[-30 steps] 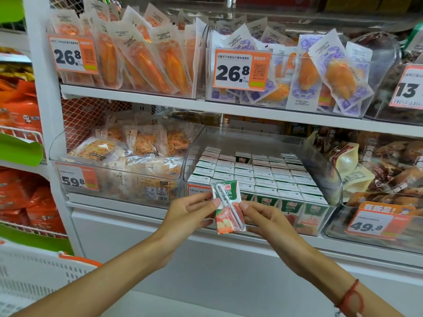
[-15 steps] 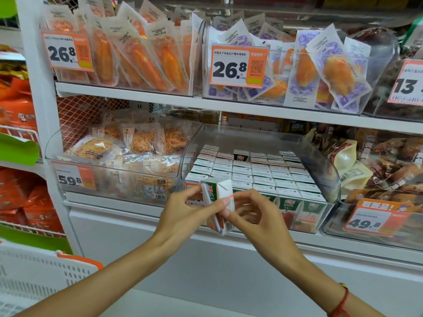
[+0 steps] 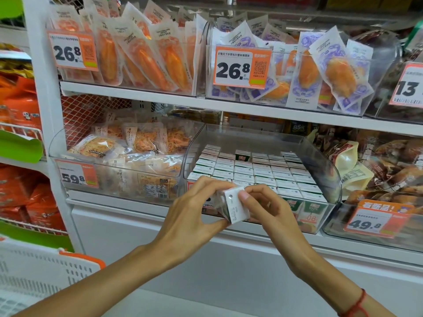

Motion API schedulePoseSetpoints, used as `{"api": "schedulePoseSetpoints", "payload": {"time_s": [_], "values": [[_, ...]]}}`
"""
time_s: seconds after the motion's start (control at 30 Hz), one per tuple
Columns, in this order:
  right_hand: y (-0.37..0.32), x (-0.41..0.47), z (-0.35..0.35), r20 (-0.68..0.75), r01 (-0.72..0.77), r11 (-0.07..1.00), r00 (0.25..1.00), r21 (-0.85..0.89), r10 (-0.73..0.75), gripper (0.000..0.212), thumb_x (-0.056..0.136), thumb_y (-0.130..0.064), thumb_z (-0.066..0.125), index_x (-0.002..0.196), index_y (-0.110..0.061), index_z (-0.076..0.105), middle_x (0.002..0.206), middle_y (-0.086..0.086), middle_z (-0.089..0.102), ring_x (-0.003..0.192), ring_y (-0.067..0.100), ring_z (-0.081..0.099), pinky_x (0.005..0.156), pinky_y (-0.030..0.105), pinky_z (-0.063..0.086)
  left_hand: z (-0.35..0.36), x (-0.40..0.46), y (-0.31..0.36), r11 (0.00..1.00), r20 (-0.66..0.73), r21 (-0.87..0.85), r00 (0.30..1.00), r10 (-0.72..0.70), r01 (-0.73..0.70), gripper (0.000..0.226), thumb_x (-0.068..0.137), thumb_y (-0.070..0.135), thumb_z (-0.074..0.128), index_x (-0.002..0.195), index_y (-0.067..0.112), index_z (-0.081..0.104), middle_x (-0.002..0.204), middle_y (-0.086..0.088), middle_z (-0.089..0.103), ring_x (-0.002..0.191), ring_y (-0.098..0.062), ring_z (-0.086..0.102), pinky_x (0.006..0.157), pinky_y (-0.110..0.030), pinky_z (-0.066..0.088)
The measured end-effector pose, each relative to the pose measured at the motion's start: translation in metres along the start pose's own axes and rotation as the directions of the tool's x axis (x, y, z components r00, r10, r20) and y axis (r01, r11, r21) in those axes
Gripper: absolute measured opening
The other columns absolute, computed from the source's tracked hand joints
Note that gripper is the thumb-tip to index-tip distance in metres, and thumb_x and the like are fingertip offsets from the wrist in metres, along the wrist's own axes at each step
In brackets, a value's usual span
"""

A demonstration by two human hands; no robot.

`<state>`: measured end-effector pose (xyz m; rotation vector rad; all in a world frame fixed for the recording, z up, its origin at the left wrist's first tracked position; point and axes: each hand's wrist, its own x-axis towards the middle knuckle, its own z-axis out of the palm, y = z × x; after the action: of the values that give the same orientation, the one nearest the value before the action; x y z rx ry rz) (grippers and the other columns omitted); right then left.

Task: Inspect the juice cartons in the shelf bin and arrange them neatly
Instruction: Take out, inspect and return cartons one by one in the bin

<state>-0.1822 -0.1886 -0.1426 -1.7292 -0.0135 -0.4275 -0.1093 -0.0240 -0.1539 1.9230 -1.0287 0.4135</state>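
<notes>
A small juice carton [image 3: 233, 205] is pinched between the left hand [image 3: 194, 216] and right hand [image 3: 270, 211], just in front of the clear shelf bin [image 3: 329, 170]. It is judged light and stiff yet dentable; opposite flat faces are best gripped, not corners.

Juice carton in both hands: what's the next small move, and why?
Probably tip the juice carton upright and lower it into the bin's front-left corner. Both the left hand and right hand hold it tilted, white top showing, while the packed cartons stand upright.
</notes>
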Motion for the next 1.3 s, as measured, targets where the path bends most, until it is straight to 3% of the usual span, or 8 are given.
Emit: {"api": "schedulePoseSetpoints", "payload": {"time_s": [0.23, 0.37, 0.5, 0.63, 0.77, 0.9, 1.13, 1.3], "values": [[0.004, 0.001, -0.004, 0.004, 0.014, 1.000, 1.000, -0.025, -0.014, 0.015, 0.091, -0.027, 0.061, 0.105, -0.025, 0.067, 0.102, -0.007, 0.071, 0.093, 0.003, 0.066, 0.077, 0.017, 0.053, 0.006, 0.003, -0.005, 0.995, 0.067, -0.072, 0.996, -0.067, 0.071, 0.058, 0.081, 0.027, 0.078, 0.128, 0.043, 0.048, 0.126, 0.018, 0.043, 0.124, 0.004, 0.039, 0.099, -0.003, 0.028], [0.003, 0.003, -0.003, 0.055, 0.105, 0.992, 0.993, -0.065, -0.101, 0.025, 0.093, -0.020, 0.058, 0.113, -0.035, 0.064, 0.105, -0.022, 0.069, 0.099, 0.002, 0.065, 0.077, 0.014, 0.052, 0.007, 0.004, -0.010, 0.925, 0.154, -0.292, 0.966, -0.207, 0.245, 0.059, 0.081, 0.032, 0.075, 0.134, 0.037, 0.048, 0.131, 0.019, 0.048, 0.126, 0.005, 0.044, 0.103, -0.013, 0.035], [0.007, 0.004, -0.005, 0.156, 0.122, 0.986, 0.982, -0.115, -0.104, 0.035, 0.095, -0.022, 0.054, 0.125, -0.038, 0.057, 0.119, -0.024, 0.065, 0.111, 0.000, 0.061, 0.088, 0.016, 0.051, 0.007, 0.007, -0.010, 0.694, 0.254, -0.563, 0.894, -0.370, 0.448, 0.051, 0.079, 0.043, 0.069, 0.128, 0.035, 0.056, 0.122, 0.016, 0.067, 0.116, -0.004, 0.061, 0.101, -0.029, 0.050], [0.009, 0.003, -0.004, 0.238, 0.157, 0.968, 0.965, -0.194, -0.109, 0.042, 0.094, -0.028, 0.056, 0.130, -0.047, 0.049, 0.127, -0.029, 0.059, 0.122, -0.004, 0.054, 0.100, 0.019, 0.046, 0.003, 0.011, -0.012, 0.373, 0.337, -0.756, 0.809, -0.482, 0.537, 0.044, 0.088, 0.035, 0.064, 0.131, 0.031, 0.051, 0.107, -0.001, 0.075, 0.100, -0.015, 0.071, 0.080, -0.025, 0.058], [0.009, 0.001, 0.000, 0.254, 0.177, 0.947, 0.961, -0.267, -0.108, 0.048, 0.088, -0.039, 0.058, 0.135, -0.043, 0.050, 0.134, -0.026, 0.056, 0.127, -0.003, 0.049, 0.108, 0.024, 0.041, 0.000, 0.013, -0.013, 0.262, 0.373, -0.753, 0.720, -0.585, 0.603, 0.040, 0.089, 0.040, 0.063, 0.127, 0.030, 0.055, 0.096, -0.003, 0.077, 0.087, -0.015, 0.074, 0.069, -0.025, 0.059], [0.007, 0.002, 0.004, 0.163, 0.174, 0.946, 0.978, -0.274, -0.133, 0.038, 0.086, -0.037, 0.061, 0.124, -0.037, 0.063, 0.117, -0.022, 0.067, 0.109, -0.002, 0.062, 0.091, 0.019, 0.051, -0.004, 0.012, -0.014, 0.225, 0.455, -0.669, 0.629, -0.630, 0.709, 0.047, 0.081, 0.048, 0.067, 0.121, 0.024, 0.061, 0.096, -0.008, 0.076, 0.086, -0.019, 0.074, 0.069, -0.028, 0.060], [0.000, 0.004, 0.003, 0.013, 0.032, 0.994, 0.999, -0.105, -0.030, 0.019, 0.078, -0.049, 0.062, 0.078, -0.039, 0.078, 0.080, -0.011, 0.075, 0.074, -0.004, 0.066, 0.068, 0.013, 0.052, -0.009, 0.007, -0.021, 0.182, 0.728, -0.364, 0.401, -0.556, 0.914, 0.085, 0.059, 0.071, 0.067, 0.123, 0.017, 0.057, 0.106, -0.012, 0.075, 0.097, -0.018, 0.073, 0.076, -0.036, 0.061], [0.002, 0.005, -0.001, 0.019, -0.096, 0.989, 0.995, -0.109, 0.098, 0.025, 0.077, -0.051, 0.062, 0.077, -0.033, 0.078, 0.079, -0.009, 0.075, 0.068, -0.004, 0.062, 0.065, 0.014, 0.053, -0.007, 0.005, -0.020, 0.104, 0.751, -0.382, 0.374, -0.544, 0.918, 0.082, 0.058, 0.065, 0.073, 0.122, 0.018, 0.057, 0.107, -0.013, 0.074, 0.094, -0.016, 0.073, 0.073, -0.035, 0.061]]}}
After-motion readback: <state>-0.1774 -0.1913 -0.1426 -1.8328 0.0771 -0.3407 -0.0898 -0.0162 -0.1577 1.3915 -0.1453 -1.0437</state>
